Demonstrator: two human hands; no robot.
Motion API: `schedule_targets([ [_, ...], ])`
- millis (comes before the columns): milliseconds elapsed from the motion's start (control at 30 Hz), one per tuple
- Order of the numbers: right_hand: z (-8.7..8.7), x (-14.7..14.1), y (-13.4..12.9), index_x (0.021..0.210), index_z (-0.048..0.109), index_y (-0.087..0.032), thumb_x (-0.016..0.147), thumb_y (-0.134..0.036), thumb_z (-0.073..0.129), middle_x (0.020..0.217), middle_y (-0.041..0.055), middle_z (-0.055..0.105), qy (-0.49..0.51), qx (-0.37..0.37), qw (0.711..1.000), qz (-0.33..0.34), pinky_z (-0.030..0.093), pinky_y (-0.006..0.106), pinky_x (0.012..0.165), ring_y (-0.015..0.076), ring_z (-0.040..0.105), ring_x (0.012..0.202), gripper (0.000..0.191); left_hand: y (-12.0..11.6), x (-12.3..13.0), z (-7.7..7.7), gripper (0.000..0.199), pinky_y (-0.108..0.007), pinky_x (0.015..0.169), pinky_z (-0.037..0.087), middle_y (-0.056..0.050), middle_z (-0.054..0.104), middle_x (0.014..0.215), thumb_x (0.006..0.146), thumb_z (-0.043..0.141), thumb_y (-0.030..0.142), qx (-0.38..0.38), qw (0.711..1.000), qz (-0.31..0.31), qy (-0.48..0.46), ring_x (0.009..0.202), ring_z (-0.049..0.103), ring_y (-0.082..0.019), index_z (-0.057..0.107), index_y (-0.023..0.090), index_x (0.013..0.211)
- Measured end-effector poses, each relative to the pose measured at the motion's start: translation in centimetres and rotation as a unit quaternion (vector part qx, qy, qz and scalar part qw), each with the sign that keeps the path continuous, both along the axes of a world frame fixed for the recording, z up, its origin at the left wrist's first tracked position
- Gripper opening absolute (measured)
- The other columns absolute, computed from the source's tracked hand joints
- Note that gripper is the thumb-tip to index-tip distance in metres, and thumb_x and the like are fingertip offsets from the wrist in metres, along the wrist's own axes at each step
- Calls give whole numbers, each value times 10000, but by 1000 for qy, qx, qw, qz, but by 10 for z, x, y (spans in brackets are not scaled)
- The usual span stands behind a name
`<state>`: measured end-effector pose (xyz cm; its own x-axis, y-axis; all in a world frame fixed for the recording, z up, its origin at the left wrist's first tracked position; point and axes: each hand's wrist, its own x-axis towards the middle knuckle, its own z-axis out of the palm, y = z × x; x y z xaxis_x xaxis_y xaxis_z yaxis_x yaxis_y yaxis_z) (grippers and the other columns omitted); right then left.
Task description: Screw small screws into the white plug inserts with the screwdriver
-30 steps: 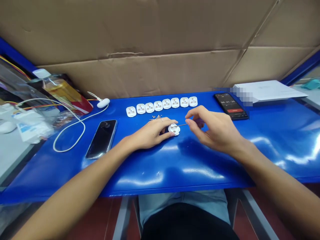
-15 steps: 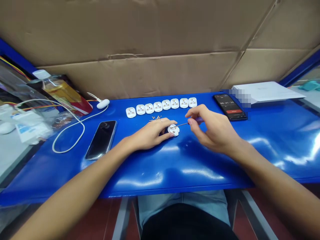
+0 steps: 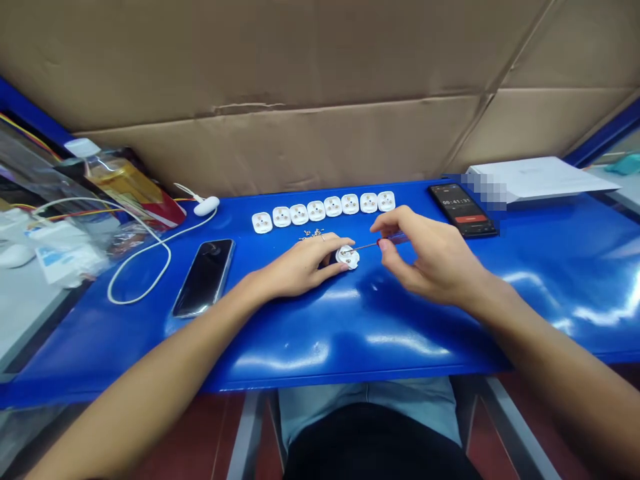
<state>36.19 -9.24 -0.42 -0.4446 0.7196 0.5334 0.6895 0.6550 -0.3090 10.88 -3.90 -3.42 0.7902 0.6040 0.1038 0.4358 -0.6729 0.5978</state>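
Observation:
Between the thumb and fingers of my left hand (image 3: 305, 267) a small round white plastic socket piece (image 3: 352, 259) is held on the blue table surface. My right hand (image 3: 425, 257) is closed around the handle of a screwdriver (image 3: 365, 247), whose thin shaft slants left and down to the round piece. Its tip meets the face of the piece near small metal parts. Just beyond my left hand lies a little heap of small screws (image 3: 313, 234). Behind it, several white square socket pieces (image 3: 316, 211) with metal contacts stand in a row.
A dark phone (image 3: 205, 277) lies left of my left forearm, near a white cable (image 3: 167, 257). A bottle (image 3: 117, 177) leans at the far left. Beyond my right hand are a phone showing a timer (image 3: 463, 210) and a flat white box (image 3: 545, 179). Cardboard (image 3: 320, 87) walls the back.
The screwdriver handle has turned slightly in my right fingers, now showing red near the fingertips. Its tip stays on the round piece, and my left hand keeps its hold.

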Motion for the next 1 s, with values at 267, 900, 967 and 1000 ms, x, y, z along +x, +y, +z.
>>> schedule_targets([
  [267, -1, 1, 1, 1117, 613, -223, 1044, -325, 544, 937, 68, 772, -22, -2, 999, -48, 540, 342, 675, 245, 756, 781, 143, 1, 0, 0, 447, -330, 814, 467, -63, 673, 1031, 1094, 541, 444, 1, 1000, -2, -2, 862, 616, -201, 579, 210, 1473],
  [900, 2, 2, 1, 1108, 559, -230, 900, -142, 574, 974, 51, 724, 46, 52, 998, -2, 600, 358, 733, 222, 732, 820, 226, 6, -6, -3, 630, -321, 783, 520, -97, 644, 1288, 970, 736, 479, -11, 997, 33, -74, 817, 599, -154, 554, 269, 1536],
  [967, 1, 2, 2, 1110, 551, -232, 900, -146, 578, 971, 50, 723, 40, 43, 998, 8, 599, 352, 719, 220, 734, 809, 229, 8, -7, 0, 602, -310, 758, 511, -82, 670, 1223, 950, 759, 483, -9, 996, 48, -74, 800, 598, -154, 599, 258, 1485],
  [1000, 0, 2, 2, 1114, 546, -236, 903, -147, 578, 976, 50, 725, 34, 31, 999, 12, 599, 351, 719, 221, 738, 817, 231, 8, -7, 1, 578, -305, 751, 506, -76, 680, 1200, 947, 763, 477, -11, 996, 50, -72, 794, 598, -152, 618, 252, 1459],
])
